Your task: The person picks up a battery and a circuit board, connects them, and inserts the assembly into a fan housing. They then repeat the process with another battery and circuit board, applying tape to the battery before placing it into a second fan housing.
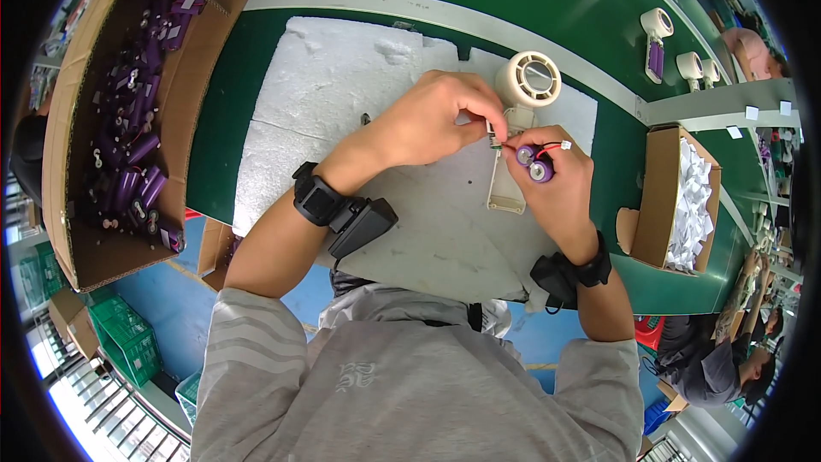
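A cream handheld fan (529, 79) lies on the foam-covered work surface, its round head pointing away from me. Its handle shell (506, 197) is opened up, showing a hollow inside. My right hand (560, 184) is closed round a purple two-cell battery pack (537, 167) over the handle's right side. Red and black wires and a small white plug (565, 145) stick out from the pack. My left hand (440, 120) reaches in from the left, thumb and forefinger pinched at the handle's upper part, near a small green piece (496, 147). What those fingertips grip is hidden.
A tall cardboard box (198, 94) of purple battery packs stands at left. At right, a smaller carton (657, 197) holds white pieces. White foam sheets (333, 77) cover the green bench. More fans (657, 26) stand behind a pale rail (410, 7). Another person (710, 368) sits at right.
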The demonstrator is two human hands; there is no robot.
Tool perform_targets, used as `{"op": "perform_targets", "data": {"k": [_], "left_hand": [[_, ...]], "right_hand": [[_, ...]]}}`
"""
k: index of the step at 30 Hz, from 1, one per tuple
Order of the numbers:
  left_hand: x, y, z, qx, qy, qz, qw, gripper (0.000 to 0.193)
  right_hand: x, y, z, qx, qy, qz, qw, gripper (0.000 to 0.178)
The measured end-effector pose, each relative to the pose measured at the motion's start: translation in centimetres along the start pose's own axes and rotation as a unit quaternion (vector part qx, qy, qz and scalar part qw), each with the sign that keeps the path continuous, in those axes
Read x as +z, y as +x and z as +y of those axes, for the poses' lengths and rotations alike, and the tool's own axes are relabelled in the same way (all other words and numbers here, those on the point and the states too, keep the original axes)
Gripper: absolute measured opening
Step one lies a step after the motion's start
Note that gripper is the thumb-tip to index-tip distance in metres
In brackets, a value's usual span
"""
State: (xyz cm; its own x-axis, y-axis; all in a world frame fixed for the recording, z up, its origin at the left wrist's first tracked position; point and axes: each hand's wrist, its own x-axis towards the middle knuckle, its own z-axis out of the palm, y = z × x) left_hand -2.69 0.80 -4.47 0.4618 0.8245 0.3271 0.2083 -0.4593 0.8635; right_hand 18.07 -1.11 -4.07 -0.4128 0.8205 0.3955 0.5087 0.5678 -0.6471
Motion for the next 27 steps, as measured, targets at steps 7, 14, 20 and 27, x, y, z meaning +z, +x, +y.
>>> {"op": "perform_targets", "data": {"k": [7,14,20,27], "left_hand": [[0.1,-0.1,0.2,-0.158,-0.07,-0.033,0.984,0.022],[0.3,-0.3,-0.3,-0.161,-0.153,-0.021,0.975,0.016],[0.3,0.0,1.2,-0.199,-0.161,-0.043,0.966,0.014],[1.5,-0.6,0.7,-0.1,-0.102,0.003,0.99,0.015]], "right_hand": [[0.3,-0.3,0.4,-0.041,-0.019,0.019,0.999,0.021],[0.2,-0.2,0.0,-0.053,0.01,0.001,0.999,0.017],[-0.2,0.0,-0.4,-0.047,-0.002,-0.031,0.998,0.018],[-0.6,-0.1,0.5,-0.059,0.04,-0.016,0.997,0.018]]}}
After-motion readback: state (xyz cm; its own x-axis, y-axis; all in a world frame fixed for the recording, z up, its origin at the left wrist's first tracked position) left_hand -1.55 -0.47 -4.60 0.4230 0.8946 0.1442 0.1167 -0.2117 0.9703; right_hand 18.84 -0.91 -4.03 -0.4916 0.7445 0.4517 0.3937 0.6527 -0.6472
